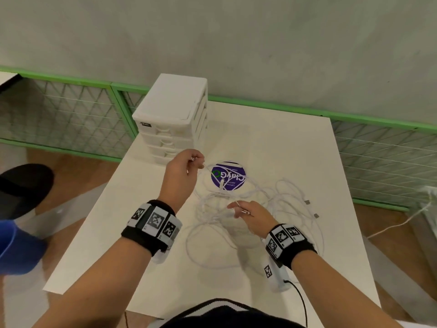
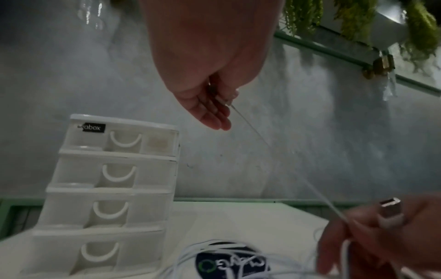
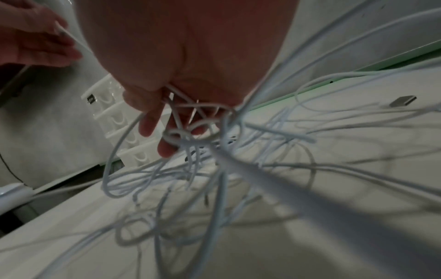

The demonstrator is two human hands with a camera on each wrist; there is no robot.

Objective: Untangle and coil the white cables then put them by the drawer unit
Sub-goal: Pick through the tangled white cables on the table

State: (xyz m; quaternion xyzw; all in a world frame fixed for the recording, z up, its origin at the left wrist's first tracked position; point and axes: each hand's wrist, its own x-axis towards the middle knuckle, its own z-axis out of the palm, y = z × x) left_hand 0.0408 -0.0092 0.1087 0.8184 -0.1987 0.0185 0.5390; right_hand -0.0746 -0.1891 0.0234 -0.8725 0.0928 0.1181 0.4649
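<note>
Readable: "abox" on a black label at the top corner of the white drawer unit (image 1: 173,119); "ClayG", seen upside down, on a purple round sticker (image 1: 228,175) just right of the unit's base. Tangled white cables (image 1: 257,209) spread on the white table (image 1: 94,245) right of and nearer than the unit, loops reaching toward the right edge. Left hand (image 1: 183,172) pinching one strand, raised just beside the unit's front. Right hand (image 1: 251,216) gripping several strands and a USB plug (image 2: 390,209). Bare tabletop left of the tangle, below the unit.

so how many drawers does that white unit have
4, stacked one above another in the drawer unit at the table's far left corner: top, second, third, bottom.
</note>
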